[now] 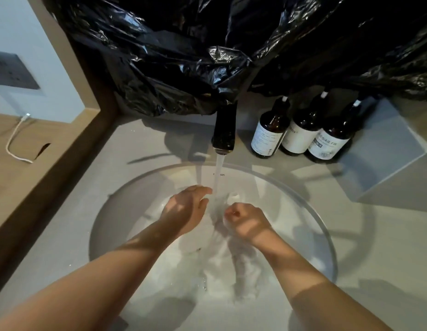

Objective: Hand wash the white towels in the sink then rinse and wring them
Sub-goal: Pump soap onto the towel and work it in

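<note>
White wet towel [243, 266] in the fisted right hand [245, 220] under the stream [218, 177], left hand [186, 209] slack-fingered, palm down, alongside.

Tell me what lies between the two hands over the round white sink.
In the head view, a stream of tap water falls between the left hand and the right hand, onto the wet white towel that the right hand grips.

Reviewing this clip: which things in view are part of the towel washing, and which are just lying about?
In use: white towel, sink, faucet with water running, left hand, right hand gripping the towel.
Lying about: three brown bottles, black plastic sheeting, white cable, grey box.
</note>
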{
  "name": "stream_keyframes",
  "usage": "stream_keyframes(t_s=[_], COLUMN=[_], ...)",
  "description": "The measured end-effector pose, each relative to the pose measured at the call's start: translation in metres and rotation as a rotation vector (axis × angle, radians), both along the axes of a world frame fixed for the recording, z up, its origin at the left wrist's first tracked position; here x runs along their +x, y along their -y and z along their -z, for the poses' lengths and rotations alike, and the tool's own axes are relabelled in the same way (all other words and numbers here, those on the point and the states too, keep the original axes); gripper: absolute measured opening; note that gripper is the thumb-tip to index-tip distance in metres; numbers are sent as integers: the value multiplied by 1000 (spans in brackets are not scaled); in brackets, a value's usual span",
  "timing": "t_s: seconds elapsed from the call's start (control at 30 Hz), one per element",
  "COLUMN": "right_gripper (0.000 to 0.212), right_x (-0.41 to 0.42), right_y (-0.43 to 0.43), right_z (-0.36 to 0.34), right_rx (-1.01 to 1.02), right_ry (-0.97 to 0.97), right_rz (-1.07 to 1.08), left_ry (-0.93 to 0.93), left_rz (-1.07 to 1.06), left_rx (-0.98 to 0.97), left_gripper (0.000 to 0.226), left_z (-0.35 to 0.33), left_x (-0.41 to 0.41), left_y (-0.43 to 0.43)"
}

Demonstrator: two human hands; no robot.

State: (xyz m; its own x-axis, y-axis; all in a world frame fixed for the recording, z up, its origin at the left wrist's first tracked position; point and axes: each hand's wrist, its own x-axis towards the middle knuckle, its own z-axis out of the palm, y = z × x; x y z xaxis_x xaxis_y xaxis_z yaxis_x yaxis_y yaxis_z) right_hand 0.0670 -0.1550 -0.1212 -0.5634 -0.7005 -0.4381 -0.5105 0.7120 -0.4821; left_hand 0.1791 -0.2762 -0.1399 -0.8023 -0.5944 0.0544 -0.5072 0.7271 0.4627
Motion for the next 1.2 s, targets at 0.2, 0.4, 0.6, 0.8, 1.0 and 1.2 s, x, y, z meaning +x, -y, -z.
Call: stream_keyframes(t_s=[0.2,0.4,0.6,0.8,1.0,1.2], right_gripper=[39,49,19,12,26,15], right_x=[4,23,14,3,-5,4], right_y=[-13,-41,-47,-49,-37,-35], right_z=[7,36,16,-12,-69,-33], right_rx=[161,184,-103,-330,-653,-467], right_ry=[103,-36,93,234,193,173], right_rz=[-271,-401,-185,9,123,191], left_ry=[-98,573,361,-173,-334,-352], left_rz=[193,348,279,216,161,-58], left_rx=[-323,-202,179,1107,722,882], left_gripper=[32,67,59,39,21,22], left_z=[12,32,10,-43,-67,-56], left_x=[19,38,39,41,32,32], left_y=[6,-16,-17,-33,-32,-38])
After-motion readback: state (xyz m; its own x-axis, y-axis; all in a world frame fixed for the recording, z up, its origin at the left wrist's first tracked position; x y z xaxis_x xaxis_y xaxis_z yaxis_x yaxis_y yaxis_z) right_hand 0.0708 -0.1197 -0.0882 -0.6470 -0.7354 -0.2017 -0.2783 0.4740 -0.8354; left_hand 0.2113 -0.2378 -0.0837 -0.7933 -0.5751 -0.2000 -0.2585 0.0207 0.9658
